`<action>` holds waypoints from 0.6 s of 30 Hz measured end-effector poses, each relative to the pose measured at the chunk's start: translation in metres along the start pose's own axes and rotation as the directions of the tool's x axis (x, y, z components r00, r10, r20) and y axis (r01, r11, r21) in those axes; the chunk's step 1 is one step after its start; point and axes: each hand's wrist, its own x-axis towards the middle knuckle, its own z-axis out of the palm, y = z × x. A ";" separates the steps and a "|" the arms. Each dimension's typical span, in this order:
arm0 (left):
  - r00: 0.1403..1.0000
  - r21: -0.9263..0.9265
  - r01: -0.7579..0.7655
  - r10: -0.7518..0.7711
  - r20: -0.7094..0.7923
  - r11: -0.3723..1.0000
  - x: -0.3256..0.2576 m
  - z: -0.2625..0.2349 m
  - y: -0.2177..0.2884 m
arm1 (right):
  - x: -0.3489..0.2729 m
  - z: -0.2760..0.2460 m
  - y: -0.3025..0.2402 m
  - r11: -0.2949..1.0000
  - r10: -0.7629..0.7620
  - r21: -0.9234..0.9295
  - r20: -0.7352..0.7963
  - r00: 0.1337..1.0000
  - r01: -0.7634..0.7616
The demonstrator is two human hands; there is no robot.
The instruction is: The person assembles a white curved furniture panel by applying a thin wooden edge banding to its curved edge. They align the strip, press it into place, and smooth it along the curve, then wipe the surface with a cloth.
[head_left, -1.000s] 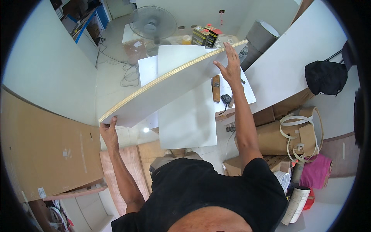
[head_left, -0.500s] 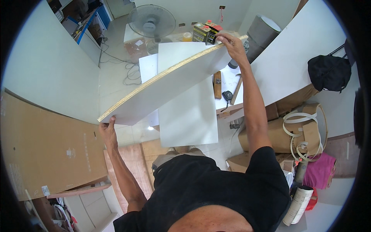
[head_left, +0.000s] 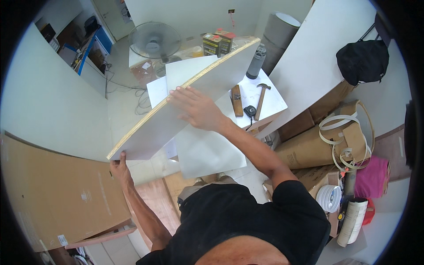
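Observation:
A white-faced board (head_left: 230,70) with a raw, wood-coloured edge stands on its side, slanting from near left to far right. At its near left end my left hand (head_left: 120,171) grips the corner, thumb on the face and fingers partly hidden behind it. My right hand (head_left: 196,108) lies flat against the middle of the face, fingers stretched and their tips at the raw top edge. Below and behind it are white sheets or panels (head_left: 212,150) on a white work surface (head_left: 274,102). There, to the right, lie a wooden hand plane (head_left: 237,100), a black tape measure (head_left: 250,111) and a claw hammer (head_left: 261,101).
A grey bottle (head_left: 256,62) stands at the board's far end. Beyond are metal cans (head_left: 212,45), a fan (head_left: 154,40) and a grey cylinder (head_left: 282,35). Cardboard (head_left: 62,194) leans at left; wrapped rolls (head_left: 304,143) and edging coils (head_left: 338,123) crowd the right.
My right hand has left the board's far end and now lies flat on its middle. The left hand keeps the near corner. The whole view has shifted somewhat.

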 end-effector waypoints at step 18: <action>0.999 0.088 0.039 -0.039 0.001 0.995 -0.003 -0.006 0.008 | -0.055 -0.100 0.320 0.660 0.546 -0.481 -0.221 0.808 -0.577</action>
